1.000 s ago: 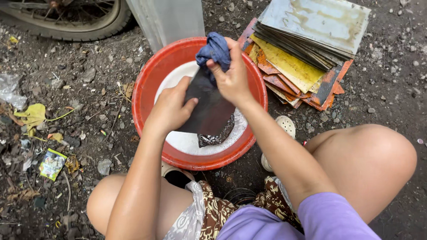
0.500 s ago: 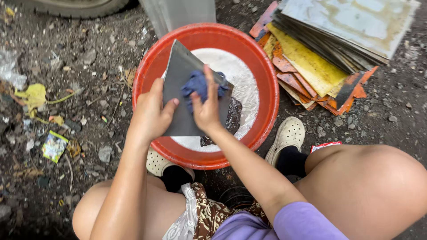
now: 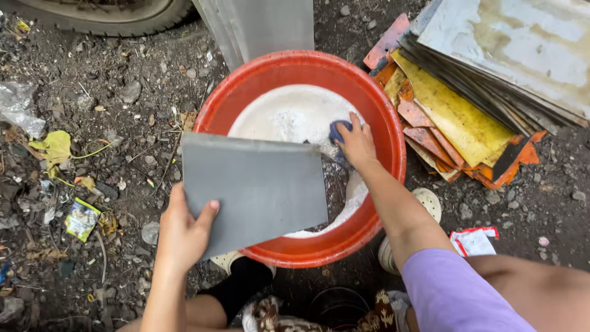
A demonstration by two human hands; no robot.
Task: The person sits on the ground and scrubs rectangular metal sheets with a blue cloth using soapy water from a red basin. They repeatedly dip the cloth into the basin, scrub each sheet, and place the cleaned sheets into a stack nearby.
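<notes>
Head view, looking straight down: the left hand [image 3: 182, 230] grips the lower left corner of a grey sheet [image 3: 255, 187], thumb lying on its face, and holds it flat over the near rim of a red basin [image 3: 393, 144] at mid-frame. The sheet covers the basin's left and lower part and sticks out past the rim toward the lower left. The right hand [image 3: 355, 142] is inside the basin, fingers closed around a blue cloth [image 3: 337, 130] pressed down into white foamy water [image 3: 289, 117], just beyond the sheet's upper right corner.

By the look of it, this is the moment of wetting the cloth between wipes, with the sheet held clear of the suds. A following wipe would call for a firm hold at the corner, since the sheet is held by one hand only and could tip, and for bringing the soaked cloth up onto the grey face.

At the upper right lies a stack of panels [image 3: 467, 117], yellow, orange and dark. Dirt ground [image 3: 110, 123] with litter fills the left.
</notes>
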